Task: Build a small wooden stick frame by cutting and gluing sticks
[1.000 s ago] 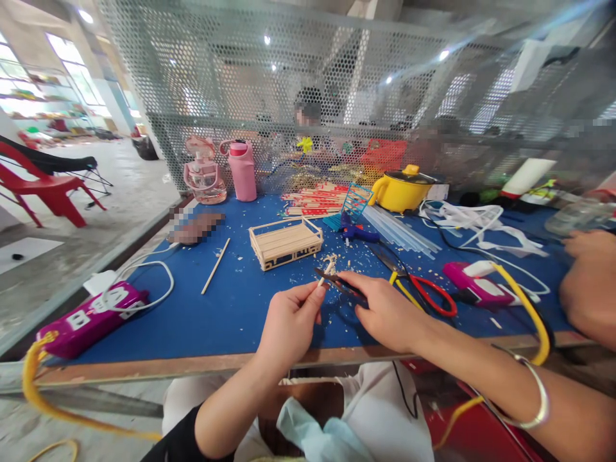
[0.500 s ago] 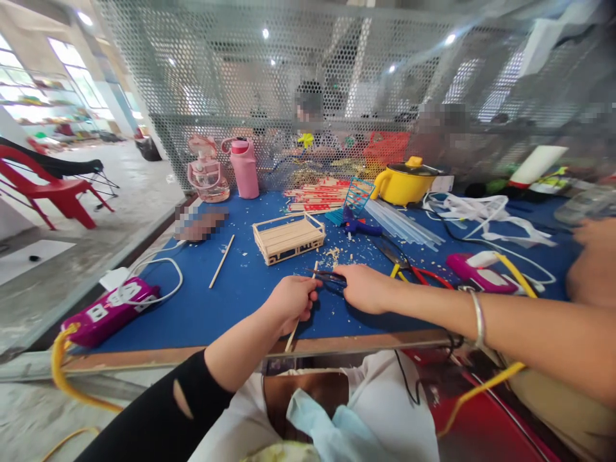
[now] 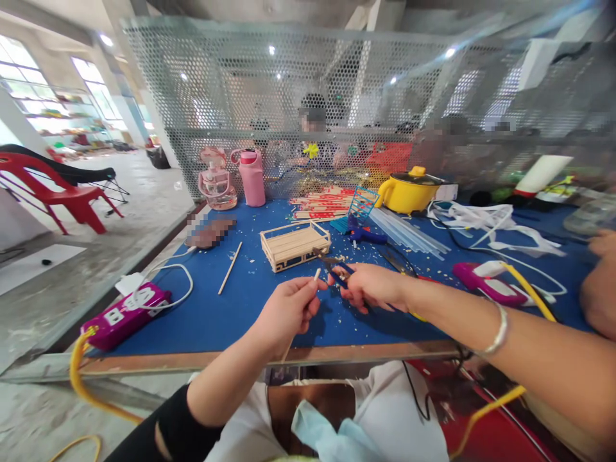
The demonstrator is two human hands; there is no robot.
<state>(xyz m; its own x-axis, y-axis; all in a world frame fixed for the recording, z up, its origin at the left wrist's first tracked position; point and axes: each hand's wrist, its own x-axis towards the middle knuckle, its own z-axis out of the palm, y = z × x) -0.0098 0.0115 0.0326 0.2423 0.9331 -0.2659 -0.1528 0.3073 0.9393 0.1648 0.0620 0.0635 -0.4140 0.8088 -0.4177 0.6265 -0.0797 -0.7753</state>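
Observation:
My left hand [image 3: 291, 309] pinches a thin wooden stick [image 3: 317, 274]. Its top end pokes up past my thumb and its lower part runs down under the palm toward the table's front edge. In my right hand [image 3: 378, 285] are blue-handled pliers [image 3: 341, 274], their dark jaws pointing up and left, apart from the stick. Just behind both hands sits a small wooden crate [image 3: 294, 247] built of sticks, with low rails; the jaws overlap its right front corner in view. Another loose stick [image 3: 230, 268] lies on the blue table to the left.
Behind are a red-and-white stick pile [image 3: 322, 204], a blue glue gun [image 3: 366, 236], translucent glue sticks [image 3: 409, 231] and a yellow pot [image 3: 409, 192]. Purple power strips [image 3: 128, 314] with cables lie at both sides. Pink bottles [image 3: 251, 179] stand back left. Another person's arm [image 3: 601, 289] is at right.
The pliers have come away from the stick's end and now point up toward the crate, with my right hand turned. My left hand still holds the stick. The view has shifted slightly.

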